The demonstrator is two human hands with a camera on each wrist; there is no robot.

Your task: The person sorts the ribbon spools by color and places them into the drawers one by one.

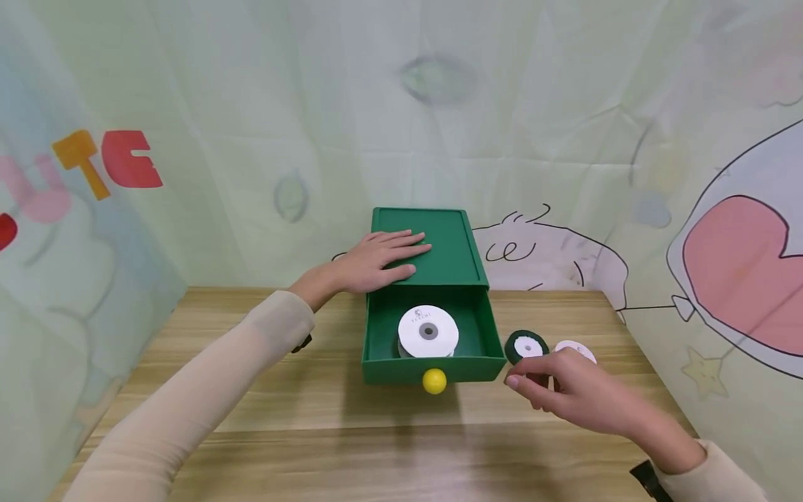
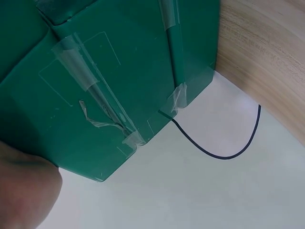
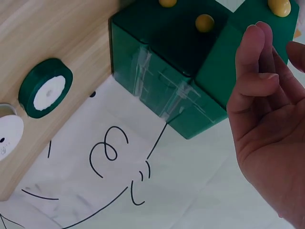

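A green drawer cabinet (image 1: 447, 244) stands at the back of the table, its top drawer (image 1: 473, 369) pulled out. Inside that drawer lies a white ribbon spool (image 1: 444, 340) with a grey core. My left hand (image 1: 383, 263) rests flat on the cabinet's top, fingers spread; in the left wrist view only part of it (image 2: 28, 188) shows beside the cabinet. Off the drawer's front right corner hovers my right hand (image 1: 586, 392), fingers loosely bent. Its palm (image 3: 271, 133) holds nothing in the right wrist view. A yellow knob (image 1: 434, 381) is on the drawer front.
Right of the cabinet, a dark green ribbon roll (image 3: 27, 95) stands on the wooden table (image 1: 282, 418). Beside it is another white spool (image 3: 10, 131), partly hidden by my right hand in the head view. A printed cloth (image 1: 251, 104) hangs behind and along both sides.
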